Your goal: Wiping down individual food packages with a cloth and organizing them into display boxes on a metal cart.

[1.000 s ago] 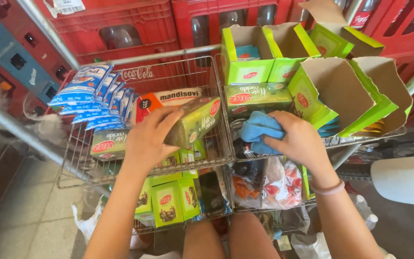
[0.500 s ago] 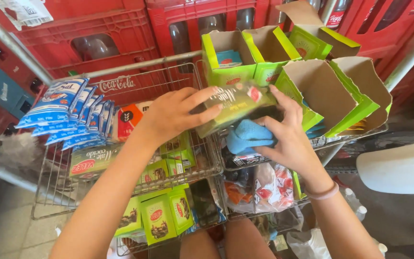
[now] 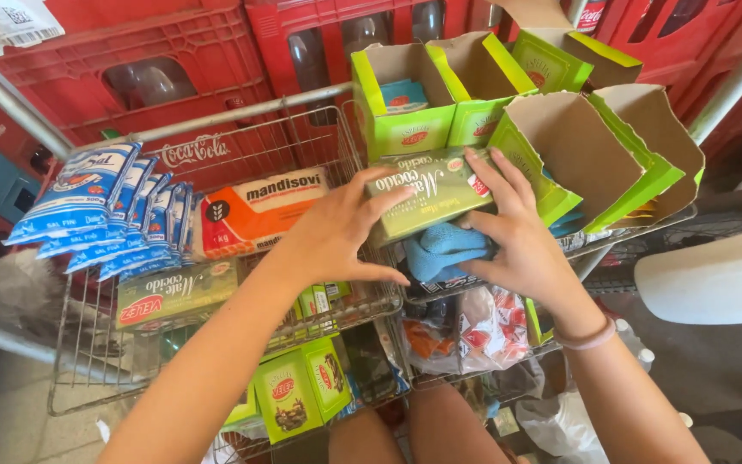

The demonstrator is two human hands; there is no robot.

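Note:
An olive-green flat packet (image 3: 431,192) is held between both hands above the gap between two wire baskets. My left hand (image 3: 337,232) grips its left end, fingers spread over the front. My right hand (image 3: 513,236) holds its right end and also presses a bunched blue cloth (image 3: 441,251) underneath it. A wristband sits on my right wrist. Just behind the packet stand open lime-green cardboard display boxes (image 3: 405,94), one with a blue-topped item inside.
The left wire basket (image 3: 130,361) holds blue-and-white bags (image 3: 100,210), an orange-and-white bag (image 3: 251,210), another green packet (image 3: 173,294) and small green boxes (image 3: 298,391). Red bottle crates (image 3: 173,60) stack behind. Empty green cartons (image 3: 594,146) lean at right. A white object (image 3: 714,275) lies far right.
Both hands lifted the green packet out of the left basket and carried it right and up toward the open green boxes. The blue cloth stayed in my right hand.

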